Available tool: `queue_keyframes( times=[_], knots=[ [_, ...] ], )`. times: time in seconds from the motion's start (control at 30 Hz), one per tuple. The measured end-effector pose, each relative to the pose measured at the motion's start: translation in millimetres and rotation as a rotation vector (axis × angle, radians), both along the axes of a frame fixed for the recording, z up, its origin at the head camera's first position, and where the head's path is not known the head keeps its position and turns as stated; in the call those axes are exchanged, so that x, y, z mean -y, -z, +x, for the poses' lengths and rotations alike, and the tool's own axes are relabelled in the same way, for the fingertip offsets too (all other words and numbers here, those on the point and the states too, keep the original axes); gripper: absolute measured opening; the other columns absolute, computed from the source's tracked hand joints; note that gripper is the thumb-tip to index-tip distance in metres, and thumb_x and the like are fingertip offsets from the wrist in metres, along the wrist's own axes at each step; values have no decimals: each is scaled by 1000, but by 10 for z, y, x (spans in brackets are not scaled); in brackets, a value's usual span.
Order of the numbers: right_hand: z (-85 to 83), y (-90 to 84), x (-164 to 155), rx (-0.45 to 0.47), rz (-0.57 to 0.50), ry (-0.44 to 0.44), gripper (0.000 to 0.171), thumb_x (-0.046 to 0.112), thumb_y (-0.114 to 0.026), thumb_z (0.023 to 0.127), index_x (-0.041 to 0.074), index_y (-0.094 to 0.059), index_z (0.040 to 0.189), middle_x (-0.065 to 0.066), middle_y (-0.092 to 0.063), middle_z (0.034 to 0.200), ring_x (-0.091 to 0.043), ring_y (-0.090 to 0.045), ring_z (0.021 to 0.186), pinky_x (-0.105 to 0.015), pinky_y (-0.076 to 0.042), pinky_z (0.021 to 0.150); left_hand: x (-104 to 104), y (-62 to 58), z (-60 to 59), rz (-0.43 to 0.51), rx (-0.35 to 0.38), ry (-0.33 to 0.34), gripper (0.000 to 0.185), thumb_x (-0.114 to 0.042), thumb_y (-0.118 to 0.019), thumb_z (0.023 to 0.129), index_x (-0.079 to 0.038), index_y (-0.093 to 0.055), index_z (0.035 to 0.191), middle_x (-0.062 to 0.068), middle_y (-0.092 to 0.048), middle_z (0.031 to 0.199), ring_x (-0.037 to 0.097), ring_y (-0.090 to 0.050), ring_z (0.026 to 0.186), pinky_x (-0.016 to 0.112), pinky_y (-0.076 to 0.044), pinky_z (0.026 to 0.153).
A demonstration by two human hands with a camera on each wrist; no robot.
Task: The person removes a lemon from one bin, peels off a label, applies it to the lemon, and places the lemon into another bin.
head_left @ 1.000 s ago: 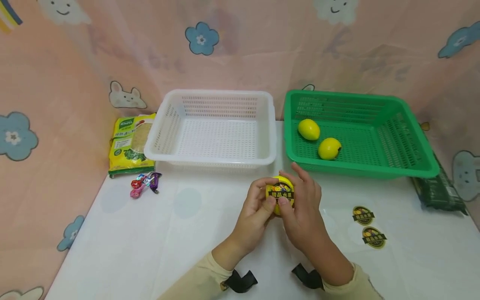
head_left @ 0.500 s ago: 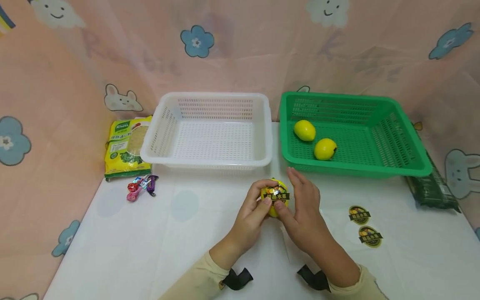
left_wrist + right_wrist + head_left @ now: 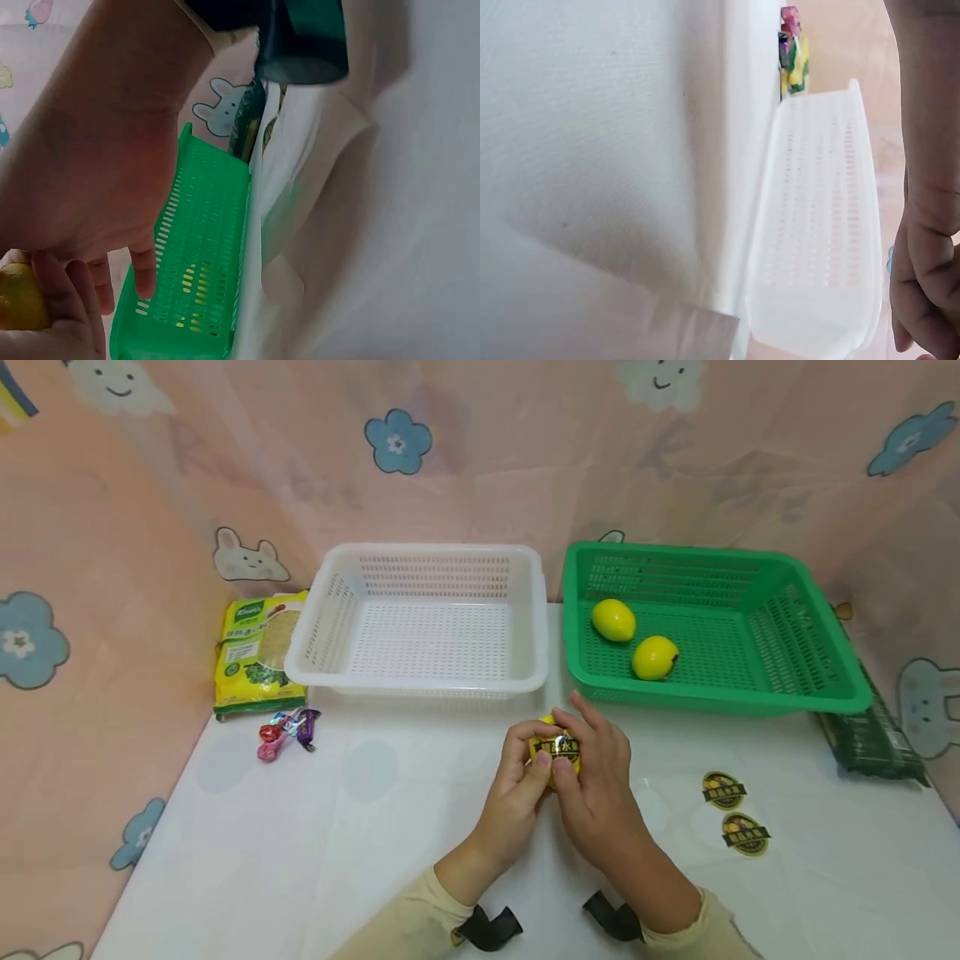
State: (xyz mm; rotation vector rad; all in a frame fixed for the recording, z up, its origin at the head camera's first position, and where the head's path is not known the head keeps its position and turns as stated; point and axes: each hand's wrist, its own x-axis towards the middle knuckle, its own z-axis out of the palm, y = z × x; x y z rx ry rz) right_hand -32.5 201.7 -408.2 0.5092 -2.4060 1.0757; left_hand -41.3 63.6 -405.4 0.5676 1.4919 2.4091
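Note:
In the head view, a yellow lemon (image 3: 542, 747) is between both hands, above the white table. A black and gold fruit sticker (image 3: 558, 744) lies across its front. My left hand (image 3: 512, 793) holds the lemon from the left, index finger over its top and thumb at the sticker's lower edge. From the other side my right hand (image 3: 600, 793) holds it, with the thumb on the sticker and some fingers extended past the fruit. The lemon (image 3: 21, 300) is partly visible in the left wrist view. Hands hide the lemon's sides and back.
A white basket (image 3: 416, 681) and a green basket (image 3: 720, 700) stand at the back; two lemons (image 3: 655, 658) lie in the green one. Two loose stickers (image 3: 746, 834) lie at right. Wrapped candies (image 3: 277, 735), a yellow Knorr bag (image 3: 258, 652) and a dark green packet (image 3: 873, 735) flank the baskets.
The right hand's fingers opened away from the lemon half a second ago and now are back against it. Its thumb has stayed at the sticker. The head view shifted slightly.

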Motion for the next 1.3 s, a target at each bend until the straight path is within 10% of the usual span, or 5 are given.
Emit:
queue_keyframes(
  times=[0.4, 0.63, 1.0, 1.3],
  knots=[
    [-33, -45, -144, 140, 142, 28, 74, 55, -32, 114, -1, -30, 161, -26, -36, 161, -51, -30, 143, -70, -23, 112, 19, 54, -26, -46, 47, -2, 38, -18, -33, 117, -3, -32, 151, 16, -40, 147, 16, -54, 115, 24, -50, 94],
    [-100, -321, -413, 33, 71, 86, 73, 54, -41, 112, 3, -33, 163, -22, -35, 165, -49, -27, 148, -69, -18, 115, 65, 74, -52, -9, 63, -12, 39, -17, -36, 117, 0, -30, 151, 19, -45, 141, 23, -61, 105, 28, -55, 90],
    [-115, -395, -1453, 152, 43, 462, 64, 22, -60, 108, 12, -36, 166, -21, -34, 167, -47, -20, 154, -68, -6, 122, 124, 93, -103, -11, 94, -18, 39, -15, -37, 116, -2, -31, 153, 22, -41, 148, 46, -59, 122, 33, -56, 97],
    [-184, -234, -1943, 231, 113, 637, 48, 23, -72, 103, 4, -62, 146, -29, -56, 146, -49, -39, 146, -62, 0, 126, 76, 48, -249, -25, 50, -17, 42, -15, -42, 116, -1, -34, 155, 21, -40, 151, 33, -58, 125, 36, -56, 101]
  ],
)
